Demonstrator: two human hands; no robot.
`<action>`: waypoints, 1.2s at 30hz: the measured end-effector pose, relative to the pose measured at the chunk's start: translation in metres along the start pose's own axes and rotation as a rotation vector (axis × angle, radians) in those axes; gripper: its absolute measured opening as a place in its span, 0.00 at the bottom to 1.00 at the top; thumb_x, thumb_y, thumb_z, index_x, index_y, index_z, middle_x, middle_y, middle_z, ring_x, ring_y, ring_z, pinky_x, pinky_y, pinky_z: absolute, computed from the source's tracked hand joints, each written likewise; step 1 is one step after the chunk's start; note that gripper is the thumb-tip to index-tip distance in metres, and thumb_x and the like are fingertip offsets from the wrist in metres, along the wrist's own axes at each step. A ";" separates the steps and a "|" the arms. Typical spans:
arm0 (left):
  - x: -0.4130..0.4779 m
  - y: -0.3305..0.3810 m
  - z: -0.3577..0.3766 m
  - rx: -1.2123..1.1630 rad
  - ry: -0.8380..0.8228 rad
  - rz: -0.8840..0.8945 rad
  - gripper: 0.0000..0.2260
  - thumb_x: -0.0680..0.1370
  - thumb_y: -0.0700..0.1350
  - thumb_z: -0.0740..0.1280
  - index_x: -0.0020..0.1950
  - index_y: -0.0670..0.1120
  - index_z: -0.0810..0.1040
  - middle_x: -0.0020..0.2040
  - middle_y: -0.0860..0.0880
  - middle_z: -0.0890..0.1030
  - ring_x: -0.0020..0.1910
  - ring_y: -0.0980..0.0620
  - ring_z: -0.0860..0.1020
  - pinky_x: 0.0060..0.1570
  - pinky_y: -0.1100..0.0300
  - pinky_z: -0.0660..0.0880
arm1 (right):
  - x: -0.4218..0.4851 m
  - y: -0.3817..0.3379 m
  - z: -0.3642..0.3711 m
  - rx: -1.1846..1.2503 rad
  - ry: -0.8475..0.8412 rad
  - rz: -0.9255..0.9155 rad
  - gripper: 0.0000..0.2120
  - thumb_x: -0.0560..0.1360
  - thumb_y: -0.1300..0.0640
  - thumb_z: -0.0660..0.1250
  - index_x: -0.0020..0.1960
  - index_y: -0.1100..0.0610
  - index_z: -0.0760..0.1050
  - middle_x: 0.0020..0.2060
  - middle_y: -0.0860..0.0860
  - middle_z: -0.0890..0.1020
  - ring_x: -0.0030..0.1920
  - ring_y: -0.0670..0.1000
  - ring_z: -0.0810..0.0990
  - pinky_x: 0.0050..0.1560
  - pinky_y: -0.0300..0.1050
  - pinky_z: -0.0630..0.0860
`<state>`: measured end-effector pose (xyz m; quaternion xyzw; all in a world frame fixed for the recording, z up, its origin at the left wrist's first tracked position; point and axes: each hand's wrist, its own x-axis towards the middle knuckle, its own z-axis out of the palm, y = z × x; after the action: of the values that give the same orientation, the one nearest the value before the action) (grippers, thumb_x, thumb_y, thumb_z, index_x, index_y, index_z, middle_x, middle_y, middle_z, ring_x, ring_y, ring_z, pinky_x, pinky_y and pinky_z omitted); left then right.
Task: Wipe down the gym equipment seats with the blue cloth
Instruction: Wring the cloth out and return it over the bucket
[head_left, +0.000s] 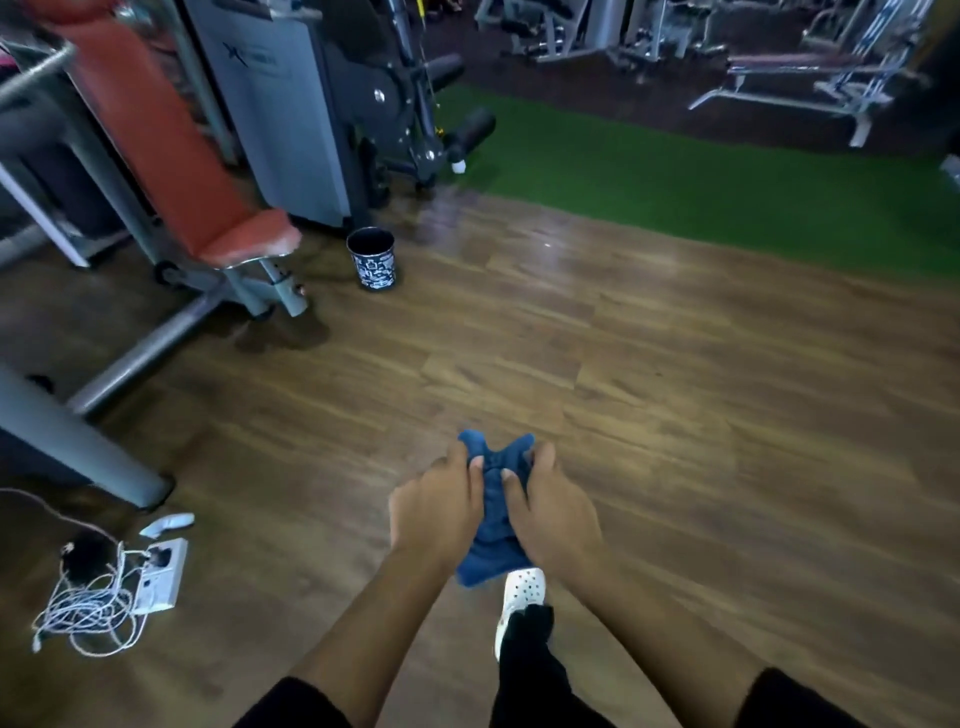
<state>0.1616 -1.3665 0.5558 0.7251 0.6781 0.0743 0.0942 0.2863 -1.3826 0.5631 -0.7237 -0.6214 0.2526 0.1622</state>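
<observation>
Both my hands hold the blue cloth (493, 512) bunched up in front of me, above the wooden floor. My left hand (434, 506) grips its left side and my right hand (550, 512) grips its right side, thumbs pressed into the folds. Part of the cloth sticks out above my fingers and part hangs below my wrists. A red padded seat (244, 236) with a long red backrest (140, 114) stands on a grey metal frame at the upper left, well away from my hands.
A small dark patterned bin (372, 259) stands on the floor beside the red seat. A white power strip with tangled cables (130, 587) lies at the lower left. Grey frame legs (78, 447) cross the left side. Green turf (727, 182) and further machines lie beyond. My white shoe (522, 590) shows below the cloth.
</observation>
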 end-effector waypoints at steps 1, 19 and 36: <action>0.026 0.001 0.001 -0.007 -0.006 -0.013 0.16 0.83 0.55 0.47 0.56 0.48 0.69 0.47 0.49 0.80 0.46 0.47 0.79 0.37 0.58 0.66 | 0.027 -0.001 -0.001 0.000 -0.015 -0.006 0.12 0.81 0.47 0.54 0.54 0.55 0.61 0.50 0.52 0.79 0.47 0.56 0.80 0.39 0.48 0.71; 0.511 -0.058 -0.028 0.021 0.135 -0.222 0.15 0.83 0.55 0.47 0.52 0.48 0.68 0.41 0.50 0.81 0.39 0.48 0.80 0.36 0.58 0.67 | 0.535 -0.124 -0.033 -0.069 -0.124 -0.205 0.11 0.81 0.47 0.54 0.55 0.54 0.62 0.52 0.51 0.79 0.49 0.55 0.80 0.41 0.46 0.71; 0.926 -0.164 -0.077 -0.045 0.207 -0.154 0.13 0.82 0.53 0.50 0.51 0.46 0.68 0.38 0.48 0.80 0.37 0.44 0.80 0.34 0.57 0.64 | 0.934 -0.272 -0.035 -0.011 -0.076 -0.203 0.12 0.81 0.47 0.54 0.58 0.55 0.62 0.60 0.52 0.76 0.52 0.56 0.80 0.43 0.48 0.72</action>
<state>0.0485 -0.4295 0.5729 0.6571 0.7360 0.1566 0.0454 0.1773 -0.4152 0.5879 -0.6477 -0.6986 0.2590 0.1593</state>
